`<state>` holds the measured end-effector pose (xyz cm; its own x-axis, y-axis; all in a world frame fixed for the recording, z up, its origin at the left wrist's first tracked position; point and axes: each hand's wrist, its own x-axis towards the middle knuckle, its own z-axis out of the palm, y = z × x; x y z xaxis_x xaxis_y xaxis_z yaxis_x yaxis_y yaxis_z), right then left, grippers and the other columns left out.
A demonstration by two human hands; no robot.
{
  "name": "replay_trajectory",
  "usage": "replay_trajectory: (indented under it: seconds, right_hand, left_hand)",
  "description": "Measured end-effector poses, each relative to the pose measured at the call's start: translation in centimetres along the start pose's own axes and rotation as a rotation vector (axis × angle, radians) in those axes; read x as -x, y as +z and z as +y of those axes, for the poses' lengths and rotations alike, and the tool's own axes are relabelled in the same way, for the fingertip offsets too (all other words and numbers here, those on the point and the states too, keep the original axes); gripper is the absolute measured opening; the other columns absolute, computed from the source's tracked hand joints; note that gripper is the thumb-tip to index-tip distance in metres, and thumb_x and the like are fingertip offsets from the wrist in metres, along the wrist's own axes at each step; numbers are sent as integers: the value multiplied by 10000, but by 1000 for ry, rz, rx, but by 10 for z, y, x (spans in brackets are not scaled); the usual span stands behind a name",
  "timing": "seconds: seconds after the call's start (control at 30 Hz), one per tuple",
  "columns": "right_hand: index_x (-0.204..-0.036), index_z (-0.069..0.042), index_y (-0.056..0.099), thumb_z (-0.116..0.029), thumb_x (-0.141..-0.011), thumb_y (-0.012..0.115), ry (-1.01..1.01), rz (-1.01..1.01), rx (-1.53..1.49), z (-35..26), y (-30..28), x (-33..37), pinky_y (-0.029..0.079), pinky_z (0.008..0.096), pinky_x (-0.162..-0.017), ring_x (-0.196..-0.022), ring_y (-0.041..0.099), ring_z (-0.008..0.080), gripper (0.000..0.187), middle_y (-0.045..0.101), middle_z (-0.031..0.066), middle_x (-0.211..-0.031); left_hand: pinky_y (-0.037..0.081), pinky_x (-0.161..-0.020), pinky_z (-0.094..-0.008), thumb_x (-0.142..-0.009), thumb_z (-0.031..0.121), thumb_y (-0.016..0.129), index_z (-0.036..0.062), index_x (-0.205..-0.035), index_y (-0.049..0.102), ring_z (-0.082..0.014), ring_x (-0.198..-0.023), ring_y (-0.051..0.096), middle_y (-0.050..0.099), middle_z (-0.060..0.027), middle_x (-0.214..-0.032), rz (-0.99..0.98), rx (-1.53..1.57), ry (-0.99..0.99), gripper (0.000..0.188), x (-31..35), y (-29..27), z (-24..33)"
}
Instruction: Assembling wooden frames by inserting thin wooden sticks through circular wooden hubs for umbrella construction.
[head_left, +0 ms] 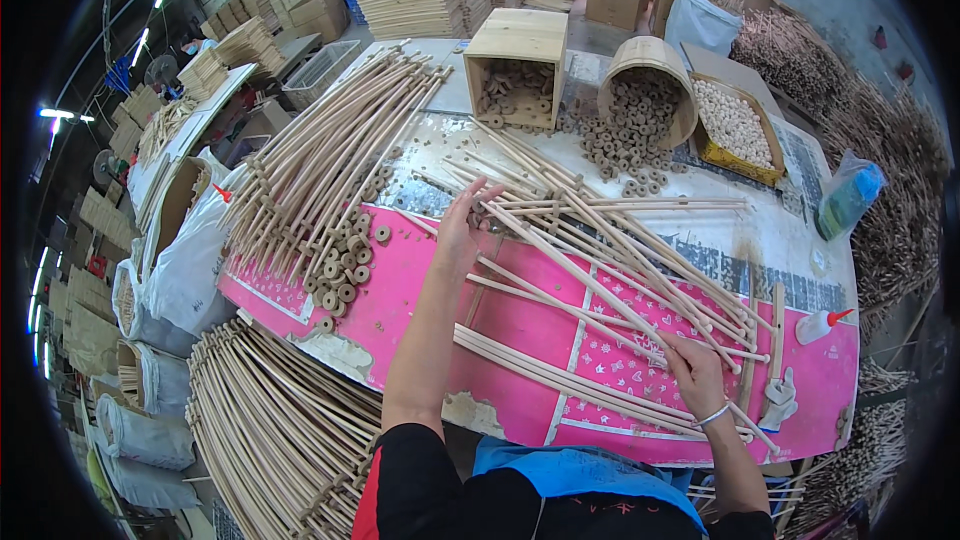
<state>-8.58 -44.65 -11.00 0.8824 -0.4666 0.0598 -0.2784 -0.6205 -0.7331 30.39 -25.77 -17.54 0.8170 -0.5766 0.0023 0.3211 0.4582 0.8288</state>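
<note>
A thin wooden rod [580, 275] slants across the table between my two hands. My right hand [695, 377] grips it toward its near right end. At its far left end my left hand [462, 228] has its fingers bent around something small and dark that I cannot make out. Several loose rods [570, 380] lie below on the pink sheet [530, 415], and a crossed heap of rods [640, 255] lies just beyond. Left of my left arm is a pile of wooden rings [345, 262], beside a large bundle of rods [330, 140] with rings on their near ends.
A wooden box [515, 30] and a round wooden tub [645, 60] lie on their sides, spilling rings. A yellow tray [742, 165] holds pale beads. At right are a glue bottle [822, 326], a white glove [779, 400] and a bagged blue-green bottle [850, 198]. More rods [285, 420] fill the lower left.
</note>
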Motion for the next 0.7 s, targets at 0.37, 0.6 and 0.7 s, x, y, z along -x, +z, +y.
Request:
replay_trajectory:
  seconds: [0.37,0.6,0.7]
  right_hand:
    - [-1146,-2,665,-36,-908,583,108,38,-79,6,-4,5,504,276,-626,-680,642,169,253,693,131,-876]
    - [-1152,9,659,-28,-910,578,25,45,-108,3,1,4,482,267,-585,-626,602,140,258,683,113,-841]
    - [-1180,9,653,-25,-917,569,-55,67,-76,2,1,4,432,239,-548,-593,540,92,277,610,53,-695]
  left_hand:
    - [462,-669,-178,-916,32,599,41,-1348,496,-68,-867,602,662,-91,-1122,133,-52,73,444,-2,1,-4]
    - [510,-790,-220,-824,-49,645,6,-1288,552,-92,-879,606,665,-35,-1050,142,-533,319,476,-5,6,-16]
    - [522,-753,-240,-808,-52,654,7,-1182,626,-103,-837,629,686,-47,-990,175,-610,350,379,-6,8,-16]
